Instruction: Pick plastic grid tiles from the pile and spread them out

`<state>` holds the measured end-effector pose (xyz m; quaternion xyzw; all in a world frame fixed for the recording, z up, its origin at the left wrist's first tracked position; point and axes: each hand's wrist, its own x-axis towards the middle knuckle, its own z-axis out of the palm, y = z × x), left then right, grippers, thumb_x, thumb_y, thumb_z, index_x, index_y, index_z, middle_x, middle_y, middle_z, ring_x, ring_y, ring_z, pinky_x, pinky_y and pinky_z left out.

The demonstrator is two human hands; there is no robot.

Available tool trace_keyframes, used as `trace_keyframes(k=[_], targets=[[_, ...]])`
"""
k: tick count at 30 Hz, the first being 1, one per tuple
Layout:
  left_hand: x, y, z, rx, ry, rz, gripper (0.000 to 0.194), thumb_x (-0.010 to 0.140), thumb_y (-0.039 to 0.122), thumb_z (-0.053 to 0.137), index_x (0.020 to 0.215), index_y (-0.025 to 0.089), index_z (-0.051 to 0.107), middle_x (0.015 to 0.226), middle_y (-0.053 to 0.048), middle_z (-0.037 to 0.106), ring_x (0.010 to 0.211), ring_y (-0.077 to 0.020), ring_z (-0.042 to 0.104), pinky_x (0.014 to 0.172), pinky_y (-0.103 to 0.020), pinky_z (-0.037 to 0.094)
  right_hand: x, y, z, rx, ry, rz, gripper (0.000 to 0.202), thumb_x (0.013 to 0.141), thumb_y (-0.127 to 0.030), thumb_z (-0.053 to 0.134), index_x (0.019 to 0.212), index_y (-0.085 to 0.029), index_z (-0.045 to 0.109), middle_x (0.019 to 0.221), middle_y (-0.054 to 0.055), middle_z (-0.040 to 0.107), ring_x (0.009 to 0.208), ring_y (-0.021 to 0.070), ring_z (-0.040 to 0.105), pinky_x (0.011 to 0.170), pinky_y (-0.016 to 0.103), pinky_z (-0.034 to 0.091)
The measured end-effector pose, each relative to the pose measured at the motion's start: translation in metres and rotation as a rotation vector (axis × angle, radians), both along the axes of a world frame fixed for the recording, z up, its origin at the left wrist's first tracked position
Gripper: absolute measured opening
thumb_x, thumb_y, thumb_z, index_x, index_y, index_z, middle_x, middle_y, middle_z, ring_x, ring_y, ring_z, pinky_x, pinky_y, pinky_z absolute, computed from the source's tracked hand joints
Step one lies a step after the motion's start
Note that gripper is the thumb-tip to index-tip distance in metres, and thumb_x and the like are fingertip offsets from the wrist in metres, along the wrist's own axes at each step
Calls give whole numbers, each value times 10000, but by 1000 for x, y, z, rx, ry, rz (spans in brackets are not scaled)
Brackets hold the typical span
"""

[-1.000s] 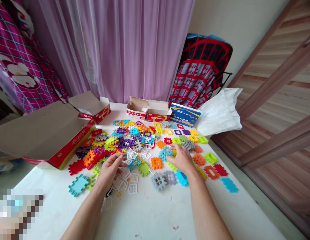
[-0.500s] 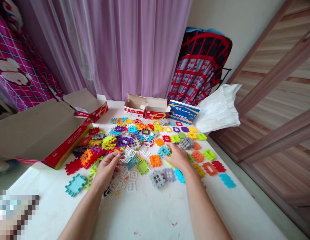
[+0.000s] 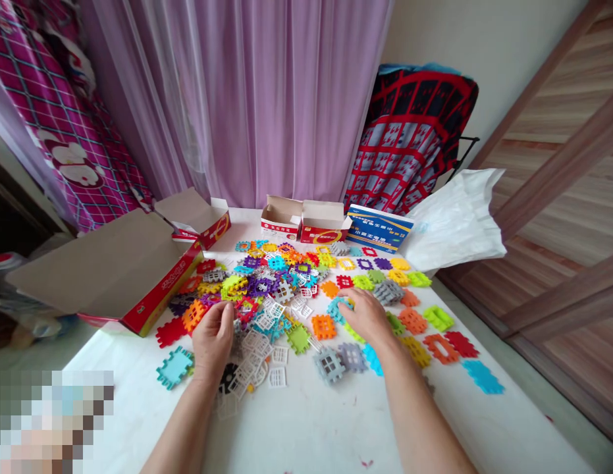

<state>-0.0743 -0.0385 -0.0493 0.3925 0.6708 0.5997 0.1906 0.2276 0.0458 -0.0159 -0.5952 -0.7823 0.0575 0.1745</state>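
Note:
My left hand (image 3: pixel 214 336) is at the left side of a heap of colourful interlocking plastic building blocks, close to an orange window block (image 3: pixel 193 316). Its thumb and fingers are curled together, and what they hold, if anything, is hidden. My right hand (image 3: pixel 369 319) has its fingertips closed on a blue building block (image 3: pixel 336 309) at the heap's right side. In front of it lie a solid-orange window block (image 3: pixel 324 326) and a grey window block (image 3: pixel 329 364). Loose white window frames (image 3: pixel 251 352) are piled between the hands, beside a lime-green block (image 3: pixel 299 338).
A large open red box (image 3: pixel 160 289) stands at the left, a smaller red one (image 3: pixel 214 227) behind it. Two small boxes (image 3: pixel 326 230) and a blue box (image 3: pixel 378 228) line the back. A white bag (image 3: pixel 459 217) sits at the back right. Flat blocks, including a blue one (image 3: pixel 482 376), lie along the right.
The view has turned slightly left. My left hand has drawn back left across the heap, its outstretched fingers now curled. My right hand stays at the blue building block.

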Motion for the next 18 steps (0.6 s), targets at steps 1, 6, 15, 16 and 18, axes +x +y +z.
trace_keyframes(k=[1,6,15,16,18], targets=[[1,0,-3,-12,51,-14,389,780,583,577,832,215,693,698,-25,691,624,-159,611,595,-257,494,-6,4,2,-3,-1,27,256,862,-208,536,1049,-234,709,1115,49,718,1068,217,612,957,323,421],[2,3,-10,-52,130,-38,415,784,596,555,862,219,709,753,-46,728,696,-188,649,657,-274,513,-48,31,11,-51,-68,82,281,879,-217,531,1073,-264,729,1122,41,721,1056,206,633,923,307,450],[2,4,-11,-36,86,-52,396,797,580,564,848,219,719,760,-47,729,728,-195,665,655,-269,518,-98,71,13,-200,-288,207,610,748,-318,696,1345,-255,589,1333,119,581,1232,303,532,1011,390,414],[2,4,-11,-35,83,-56,397,798,581,563,848,219,718,766,-48,730,731,-194,665,658,-269,518,-101,74,13,-214,-308,223,628,736,-326,706,1347,-252,586,1338,123,574,1231,304,532,1015,392,412],[3,3,-11,-38,75,-65,402,797,588,562,850,220,716,766,-47,729,737,-195,663,659,-267,517,-104,79,12,-218,-328,240,595,727,-336,713,1308,-255,614,1313,115,585,1205,294,549,1011,385,413]])
